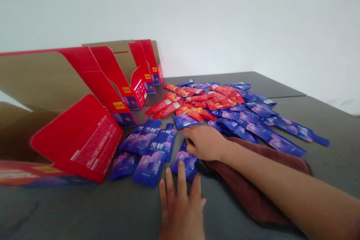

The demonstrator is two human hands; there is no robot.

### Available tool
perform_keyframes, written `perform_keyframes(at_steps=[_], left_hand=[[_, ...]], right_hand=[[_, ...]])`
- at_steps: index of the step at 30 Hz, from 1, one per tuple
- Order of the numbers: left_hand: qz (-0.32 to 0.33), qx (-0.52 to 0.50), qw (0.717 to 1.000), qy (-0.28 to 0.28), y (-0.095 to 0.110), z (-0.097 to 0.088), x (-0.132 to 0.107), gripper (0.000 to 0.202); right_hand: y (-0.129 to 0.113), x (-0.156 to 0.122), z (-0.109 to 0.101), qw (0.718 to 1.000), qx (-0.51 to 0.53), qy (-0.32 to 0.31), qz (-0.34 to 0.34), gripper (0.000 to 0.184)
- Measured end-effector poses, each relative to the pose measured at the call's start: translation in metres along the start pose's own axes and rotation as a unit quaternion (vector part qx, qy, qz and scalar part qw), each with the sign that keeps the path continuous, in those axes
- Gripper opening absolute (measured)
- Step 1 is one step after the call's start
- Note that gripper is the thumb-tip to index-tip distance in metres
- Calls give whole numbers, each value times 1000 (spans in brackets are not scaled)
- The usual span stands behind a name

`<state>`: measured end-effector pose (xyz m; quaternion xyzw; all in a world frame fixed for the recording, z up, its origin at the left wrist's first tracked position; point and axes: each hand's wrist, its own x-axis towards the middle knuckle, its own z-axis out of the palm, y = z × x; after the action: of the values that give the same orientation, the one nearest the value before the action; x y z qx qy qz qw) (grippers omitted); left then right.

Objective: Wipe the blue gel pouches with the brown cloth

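Observation:
A blue-purple pouch (pixel 182 163) lies flat on the dark table (pixel 112 213) in front of me. The fingers of my right hand (pixel 206 142) are curled closed at its upper end. My left hand (pixel 182 206) rests open, fingers spread, with its fingertips at the pouch's lower edge. To the left, several more blue pouches (pixel 153 153) lie in a small overlapping group. Farther back is a loose pile of red pouches (pixel 222 95) and blue pouches (pixel 258 110).
An open red carton (pixel 87 138) lies on its side at the left, flaps toward me. Behind it stand several similar open boxes (pixel 137 90) in a row. A brown cloth item with black edging (pixel 250 187) lies beneath my right forearm. A white wall (pixel 197 18) rises behind.

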<state>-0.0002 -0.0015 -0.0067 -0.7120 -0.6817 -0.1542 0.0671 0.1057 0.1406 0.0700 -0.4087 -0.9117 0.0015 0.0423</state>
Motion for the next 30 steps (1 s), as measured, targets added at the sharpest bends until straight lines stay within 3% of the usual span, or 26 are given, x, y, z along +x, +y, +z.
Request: perform_keyframes(at_steps=[3, 7, 12, 17, 22, 25, 30], left_hand=[[1, 1, 1000, -3, 3, -3, 1, 40], [9, 16, 1000, -4, -3, 2, -1, 38], [76, 30, 997, 11, -19, 14, -4, 38], [70, 27, 997, 10, -16, 10, -4, 38], [5, 17, 1000, 3, -1, 0, 0, 40], [-3, 13, 1000, 4, 1, -1, 1, 39], [2, 17, 1000, 12, 0, 2, -1, 36]], right_hand=[[4, 1, 0, 1000, -12, 0, 3, 24], [-1, -2, -1, 997, 21, 0, -77, 21], [-9, -5, -1, 988, 74, -9, -138, 20], [-9, -3, -1, 997, 31, -3, -77, 21], [1, 1, 0, 1000, -9, -15, 2, 23], [5, 2, 0, 1000, -9, -4, -10, 22], [0, -2, 0, 993, 36, 0, -109, 18]])
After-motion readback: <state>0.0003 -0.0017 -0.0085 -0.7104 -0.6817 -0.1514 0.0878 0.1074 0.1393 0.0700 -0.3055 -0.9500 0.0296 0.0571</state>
